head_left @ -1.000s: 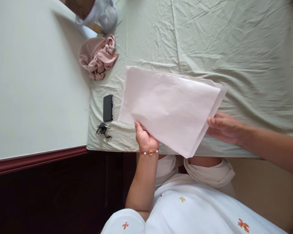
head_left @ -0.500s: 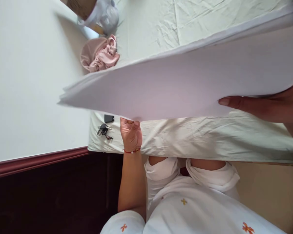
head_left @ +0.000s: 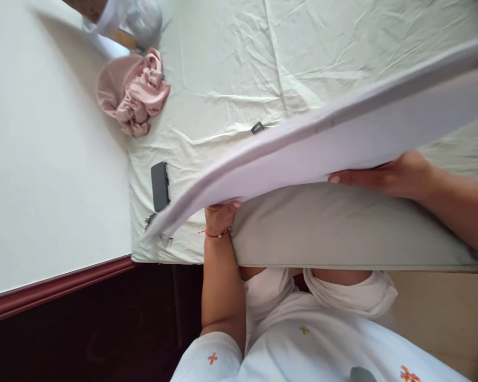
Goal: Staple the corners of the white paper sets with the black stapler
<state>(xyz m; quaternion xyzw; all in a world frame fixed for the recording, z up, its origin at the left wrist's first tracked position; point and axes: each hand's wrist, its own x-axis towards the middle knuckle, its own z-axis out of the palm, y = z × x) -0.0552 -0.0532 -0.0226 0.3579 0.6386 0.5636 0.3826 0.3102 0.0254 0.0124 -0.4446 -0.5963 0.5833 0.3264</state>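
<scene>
Left hand (head_left: 222, 216) and right hand (head_left: 400, 176) in head view, both closed, pinch near edge of bowed paper stack (head_left: 287, 162) over the bench (head_left: 219, 69); even, light pressure should keep it from buckling or fanning.

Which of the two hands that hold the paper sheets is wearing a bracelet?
The left hand, gripping the near edge of the paper sheets: it wears a thin red bracelet, while the right hand shows none.
</scene>
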